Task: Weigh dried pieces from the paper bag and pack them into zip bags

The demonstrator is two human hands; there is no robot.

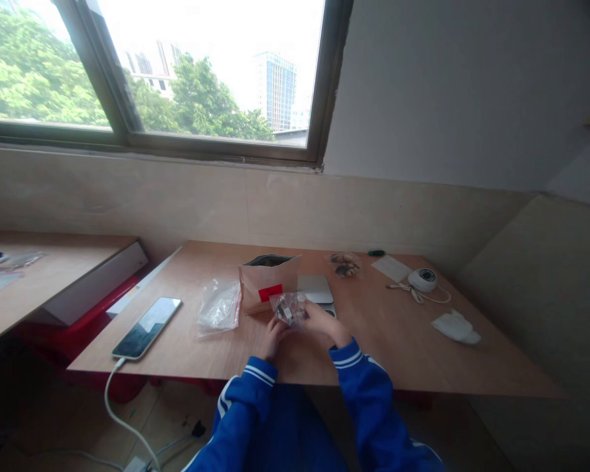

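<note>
A small clear plastic bag (289, 309) with dark bits inside is held up between my two hands at the near middle of the table. My right hand (324, 322) grips its right side, fingers closed. My left hand (274, 336) pinches the lower left of the same bag. Right behind it stands an open kraft paper pouch (255, 286) with a red label (270, 292); something dark shows in its mouth. A flat silver scale (314, 286) lies partly behind my right hand. To the left of the pouch lies a pile of clear zip bags (219, 307).
A phone (147, 330) on a white cable (109, 400) lies at the table's left. Farther back are another filled clear bag (345, 264) and a green object (376, 253). On the right are a white round device (423, 280) with a cord, a white paper (391, 269) and a crumpled tissue (455, 326).
</note>
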